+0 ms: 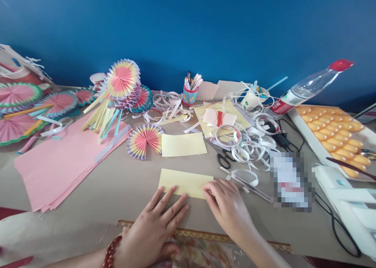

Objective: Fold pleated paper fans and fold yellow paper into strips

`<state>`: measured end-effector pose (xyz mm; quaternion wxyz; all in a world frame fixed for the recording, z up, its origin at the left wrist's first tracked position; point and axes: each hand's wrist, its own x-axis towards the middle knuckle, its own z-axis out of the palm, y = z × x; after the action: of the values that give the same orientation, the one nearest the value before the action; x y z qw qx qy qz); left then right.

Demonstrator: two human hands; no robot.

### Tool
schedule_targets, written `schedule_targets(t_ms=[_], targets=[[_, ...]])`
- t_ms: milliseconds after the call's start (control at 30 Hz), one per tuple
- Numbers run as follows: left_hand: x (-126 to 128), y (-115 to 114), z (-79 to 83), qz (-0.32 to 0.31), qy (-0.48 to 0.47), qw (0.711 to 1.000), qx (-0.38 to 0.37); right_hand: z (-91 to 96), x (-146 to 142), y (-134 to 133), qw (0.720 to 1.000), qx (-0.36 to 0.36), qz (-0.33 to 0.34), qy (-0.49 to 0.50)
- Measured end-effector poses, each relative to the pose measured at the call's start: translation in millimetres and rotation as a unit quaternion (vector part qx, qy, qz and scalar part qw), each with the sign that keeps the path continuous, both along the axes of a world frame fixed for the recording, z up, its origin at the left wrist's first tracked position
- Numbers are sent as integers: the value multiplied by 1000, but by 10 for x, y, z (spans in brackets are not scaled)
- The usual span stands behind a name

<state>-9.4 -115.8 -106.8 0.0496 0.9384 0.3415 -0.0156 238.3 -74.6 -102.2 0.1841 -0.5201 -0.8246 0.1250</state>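
A pale yellow paper strip (185,181) lies on the table in front of me. My left hand (164,221), with a red bead bracelet on the wrist, is spread out, its fingertips resting on the strip's lower left edge. At the right end of the strip, the fingers of my right hand (225,199) are pinched together on the paper. Just beyond is a second yellow paper strip (184,144). Touching its left end is a pleated paper fan (145,141) in pink, yellow and purple, with a gap at its lower side.
Pink paper sheets (61,158) and finished paper rosettes (123,80) occupy the left. Right of the strips are scissors (225,158), tangled white paper ribbons (249,150) and a tilted plastic bottle (305,90). A pen cup (190,96) stands near the blue wall.
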Motion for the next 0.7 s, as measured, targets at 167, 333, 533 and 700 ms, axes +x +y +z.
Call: schedule_targets(t_ms=[167, 333, 533, 700], targets=[[-25, 27, 51, -8, -7, 1000, -2, -9, -4, -47, 999, 30, -7, -14], [-21, 39, 84, -15, -14, 1000, 3, -32, -121, -184, 992, 122, 3, -14], [-32, 46, 78, -19, -20, 1000, 2, -30, -135, -311, 996, 76, 39, -29], [-39, 51, 76, -16, -23, 1000, 6, 53, 120, -345, 996, 77, 16, -46]])
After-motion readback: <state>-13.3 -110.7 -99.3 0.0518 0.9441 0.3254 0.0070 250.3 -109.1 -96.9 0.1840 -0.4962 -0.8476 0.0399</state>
